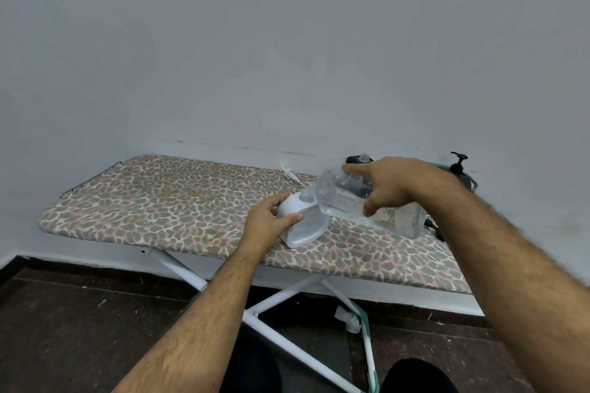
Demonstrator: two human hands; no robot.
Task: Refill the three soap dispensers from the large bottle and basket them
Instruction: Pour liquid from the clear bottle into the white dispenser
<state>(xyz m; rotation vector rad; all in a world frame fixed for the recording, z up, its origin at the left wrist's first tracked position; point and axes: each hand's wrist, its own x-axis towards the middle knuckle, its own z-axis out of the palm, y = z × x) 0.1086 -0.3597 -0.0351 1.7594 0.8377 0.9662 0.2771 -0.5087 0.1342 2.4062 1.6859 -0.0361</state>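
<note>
A white soap dispenser [301,228] with its pump off stands on the leopard-print ironing board [166,201], and my left hand [269,222] grips its left side. My right hand [391,188] holds the large clear bottle [348,198] tipped to the left, its mouth right over the dispenser's open neck. A white pump head [289,172] lies loose on the board behind. A second dispenser with a black pump [459,164] stands at the back right. Another clear bottle neck [364,157] shows behind my right hand.
The board stands against a pale wall on white crossed legs [277,297] over a dark floor. A dark object with a black cable [434,226] sits behind the large bottle. My knees show at the bottom edge.
</note>
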